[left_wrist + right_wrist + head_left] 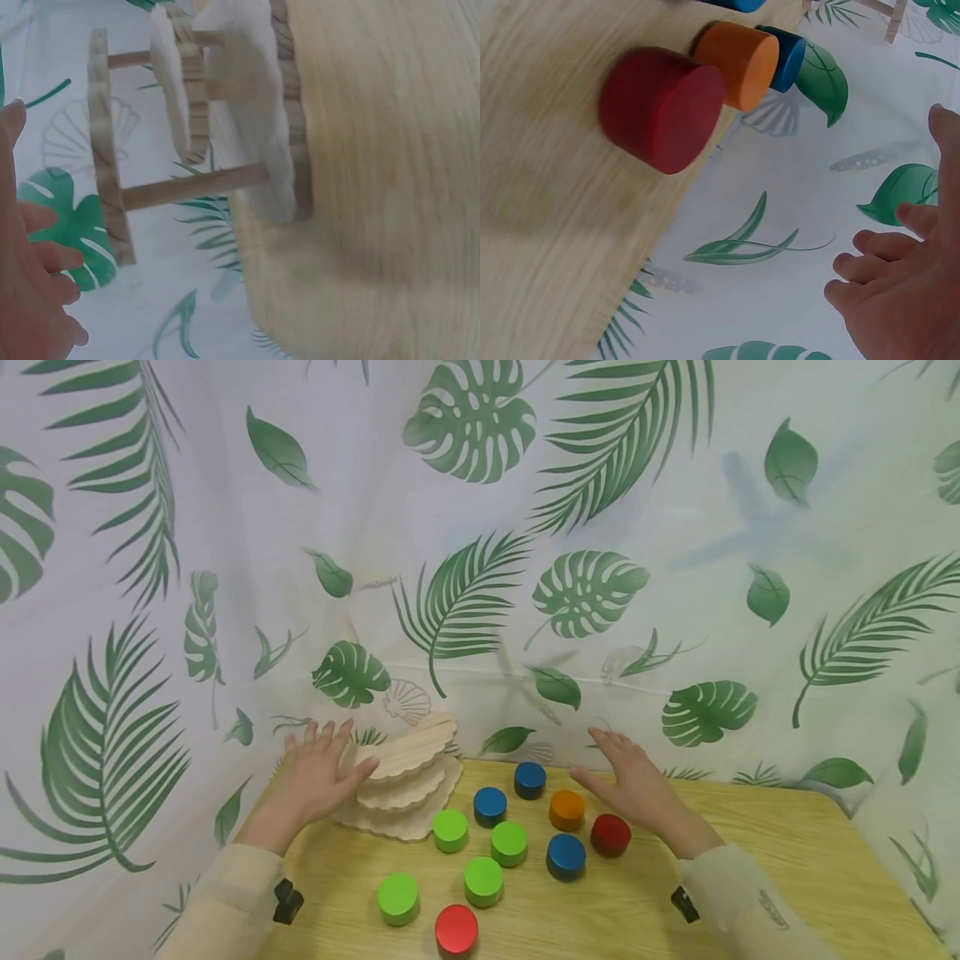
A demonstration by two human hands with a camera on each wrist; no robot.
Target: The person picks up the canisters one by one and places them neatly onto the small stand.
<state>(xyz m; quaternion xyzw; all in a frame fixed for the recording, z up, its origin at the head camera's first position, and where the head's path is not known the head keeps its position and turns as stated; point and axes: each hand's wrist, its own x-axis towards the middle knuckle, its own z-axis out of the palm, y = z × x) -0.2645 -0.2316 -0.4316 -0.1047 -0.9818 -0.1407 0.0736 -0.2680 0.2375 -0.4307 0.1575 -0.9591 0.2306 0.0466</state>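
Observation:
My left hand [318,777] is held with fingers spread beside a wooden tiered stand [408,760] with wavy edges, and holds nothing. In the left wrist view, wooden posts [195,187] join the stand's tiers, and the fingers are apart from them. The right hand [633,781] hovers with its fingers extended, near a dark red cylinder [611,835] and an orange cylinder [567,810]. Nothing is in that hand. Blue cylinders [566,857] and several green cylinders [483,882] stand on the table between the hands. A brighter red cylinder [456,931] stands closest to the front.
The wooden table [750,860] has its back edge against a white curtain [480,627] printed with green leaves. Two more blue cylinders, one at the back [529,780], stand right of the tiered stand. Each wrist wears a black device [287,902].

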